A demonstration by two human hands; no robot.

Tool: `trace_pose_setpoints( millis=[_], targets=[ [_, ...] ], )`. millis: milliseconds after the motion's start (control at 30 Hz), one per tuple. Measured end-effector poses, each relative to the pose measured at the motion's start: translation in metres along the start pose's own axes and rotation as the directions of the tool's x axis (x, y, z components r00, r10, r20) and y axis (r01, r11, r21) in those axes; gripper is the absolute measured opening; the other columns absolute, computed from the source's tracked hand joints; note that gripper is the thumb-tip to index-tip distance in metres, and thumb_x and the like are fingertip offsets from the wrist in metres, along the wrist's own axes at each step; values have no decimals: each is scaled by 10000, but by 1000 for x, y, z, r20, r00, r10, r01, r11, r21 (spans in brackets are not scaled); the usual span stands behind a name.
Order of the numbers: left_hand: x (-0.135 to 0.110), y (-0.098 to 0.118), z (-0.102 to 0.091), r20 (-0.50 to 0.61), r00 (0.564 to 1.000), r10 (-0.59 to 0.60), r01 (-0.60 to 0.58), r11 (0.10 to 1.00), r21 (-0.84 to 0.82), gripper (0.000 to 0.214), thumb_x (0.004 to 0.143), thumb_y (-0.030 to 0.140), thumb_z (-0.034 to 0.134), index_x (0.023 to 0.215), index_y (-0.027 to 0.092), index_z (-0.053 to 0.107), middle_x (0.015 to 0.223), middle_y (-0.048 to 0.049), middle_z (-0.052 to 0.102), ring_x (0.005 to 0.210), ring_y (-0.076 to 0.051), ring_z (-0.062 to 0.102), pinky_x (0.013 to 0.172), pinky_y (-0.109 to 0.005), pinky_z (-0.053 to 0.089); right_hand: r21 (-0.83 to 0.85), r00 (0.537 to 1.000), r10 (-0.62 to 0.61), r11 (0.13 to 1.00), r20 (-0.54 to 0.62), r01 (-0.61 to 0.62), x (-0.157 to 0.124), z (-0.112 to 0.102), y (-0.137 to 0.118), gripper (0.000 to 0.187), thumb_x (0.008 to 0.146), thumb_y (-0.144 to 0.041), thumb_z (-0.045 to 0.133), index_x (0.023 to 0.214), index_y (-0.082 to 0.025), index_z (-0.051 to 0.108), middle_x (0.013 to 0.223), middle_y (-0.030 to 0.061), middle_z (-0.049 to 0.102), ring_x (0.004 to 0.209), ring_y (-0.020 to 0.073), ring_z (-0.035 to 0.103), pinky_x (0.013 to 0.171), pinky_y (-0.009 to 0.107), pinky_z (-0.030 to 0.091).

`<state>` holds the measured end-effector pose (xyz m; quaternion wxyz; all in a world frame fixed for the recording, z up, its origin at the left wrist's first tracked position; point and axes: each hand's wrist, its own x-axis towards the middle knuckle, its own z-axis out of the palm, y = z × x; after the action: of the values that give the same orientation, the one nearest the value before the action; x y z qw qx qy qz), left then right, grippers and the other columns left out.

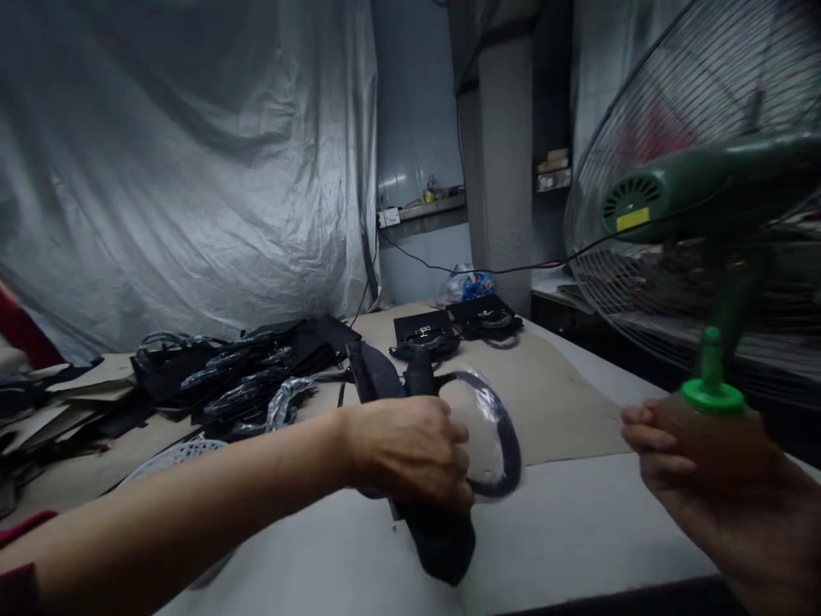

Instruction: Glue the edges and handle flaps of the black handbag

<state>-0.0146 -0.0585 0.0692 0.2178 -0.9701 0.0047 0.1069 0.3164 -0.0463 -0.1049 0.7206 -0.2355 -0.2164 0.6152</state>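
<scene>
My left hand (416, 449) is closed around a black bag (442, 543) just over the front of the table. A curved black handle (510, 449) in clear plastic wrap loops out to the right of that hand. At the right, my right hand (699, 479) grips a squeeze bottle with a green cap and nozzle (711, 393). The nozzle points up, and the hand hides part of the bottle's body. Bag and bottle are well apart.
Several black bags with wrapped handles (244, 376) are piled at the left. Two black bags (427, 334) lie on brown paper (545, 385) toward the back. A big green fan (693, 184) stands at the right. Near my left forearm is a white perforated basket (173, 453).
</scene>
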Motion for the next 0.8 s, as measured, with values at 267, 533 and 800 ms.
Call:
trace_pose_setpoints(
  millis=[267,533,800],
  targets=[
    [-2,29,-10,-46,972,229,-224,970,95,235,940,251,749,708,244,711,738,-75,571,842,-240,550,597,-348,385,-34,871,66,998,487,-56,54,92,2,384,833,-581,822,993,-232,808,979,79,742,1110,298,712,1040,412,579],
    [-16,29,5,-44,958,283,-268,940,213,216,945,207,665,784,285,786,980,-39,708,982,-200,606,708,-327,506,-262,636,281,957,718,-127,78,112,14,342,930,-515,754,1017,-184,743,967,87,722,1136,363,710,930,492,602],
    [-7,29,13,-72,918,389,-360,897,258,374,924,158,554,672,333,768,1028,-13,748,1071,-191,640,886,-342,558,-403,481,453,891,751,-210,85,137,28,413,900,-593,761,971,-187,726,985,104,746,1033,351,725,878,526,612]
  ],
)
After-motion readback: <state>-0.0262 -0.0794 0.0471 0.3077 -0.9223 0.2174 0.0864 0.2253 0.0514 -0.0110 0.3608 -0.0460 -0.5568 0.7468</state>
